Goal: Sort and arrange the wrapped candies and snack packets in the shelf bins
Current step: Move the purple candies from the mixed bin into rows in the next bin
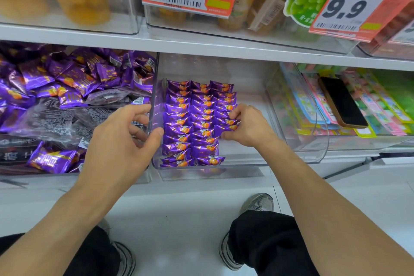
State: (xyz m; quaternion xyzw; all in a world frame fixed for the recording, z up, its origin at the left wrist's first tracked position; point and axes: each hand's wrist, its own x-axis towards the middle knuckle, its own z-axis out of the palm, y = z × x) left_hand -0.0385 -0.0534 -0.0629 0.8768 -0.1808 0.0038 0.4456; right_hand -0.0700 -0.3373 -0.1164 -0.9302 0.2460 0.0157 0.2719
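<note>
Candies (197, 119) rowed left in bin (291, 157) (right side bare), right hand (248, 127) pinching edge row

Glossy purple foil wrappers (197, 119) fill a clear, smooth plastic bin (210, 172); at three o'clock lies a phone (342, 103) with shiny black glass.

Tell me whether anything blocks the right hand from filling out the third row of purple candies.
Nothing visible does. The right hand already rests on the third row of purple candies, and the bare bin floor in front of it is open.
</note>
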